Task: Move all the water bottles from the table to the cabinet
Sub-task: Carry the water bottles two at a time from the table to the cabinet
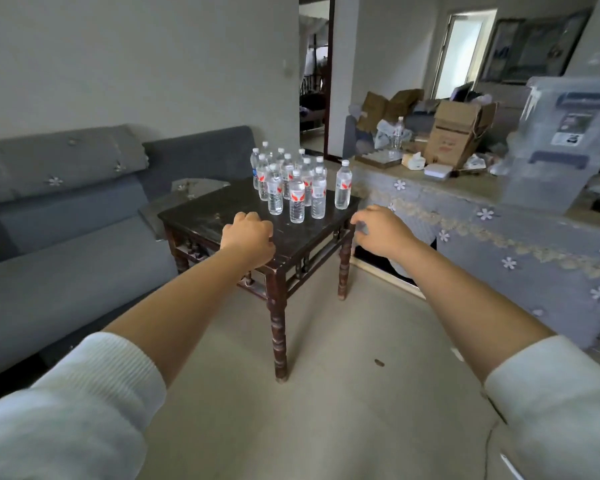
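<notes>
Left hand [248, 239] and right hand [381, 230]: fingers loosely curled, holding nothing, near the table's [222, 216] front edge | Water bottles [297, 183]: upright, packed tightly on the table's far right side | Risk: grabbing one could topple its neighbours | Cabinet: cannot tell which.

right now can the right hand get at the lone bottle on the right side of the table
Probably yes. The right hand hovers near the table's right edge, holding nothing, and the lone bottle stands apart from the cluster of bottles, with nothing between them.
</notes>
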Available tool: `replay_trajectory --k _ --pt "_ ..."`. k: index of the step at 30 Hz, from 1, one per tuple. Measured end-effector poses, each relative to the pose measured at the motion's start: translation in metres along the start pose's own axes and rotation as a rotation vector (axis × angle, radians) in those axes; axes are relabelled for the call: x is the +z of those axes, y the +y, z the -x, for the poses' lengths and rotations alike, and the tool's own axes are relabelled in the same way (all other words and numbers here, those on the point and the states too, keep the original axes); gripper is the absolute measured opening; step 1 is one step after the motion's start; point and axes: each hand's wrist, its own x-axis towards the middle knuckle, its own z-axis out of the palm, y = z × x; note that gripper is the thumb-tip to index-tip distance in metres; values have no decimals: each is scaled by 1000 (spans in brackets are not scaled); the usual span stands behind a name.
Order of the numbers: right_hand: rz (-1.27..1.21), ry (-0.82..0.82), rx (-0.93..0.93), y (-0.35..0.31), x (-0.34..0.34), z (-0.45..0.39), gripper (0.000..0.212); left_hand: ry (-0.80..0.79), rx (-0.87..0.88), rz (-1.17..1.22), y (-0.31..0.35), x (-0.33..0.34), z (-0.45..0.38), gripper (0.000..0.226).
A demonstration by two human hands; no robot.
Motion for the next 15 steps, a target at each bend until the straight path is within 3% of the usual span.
replay_trajectory --k 15 --pt "35 -39 15 68 45 -231 34 -76 24 15 -13 50 -240 37"
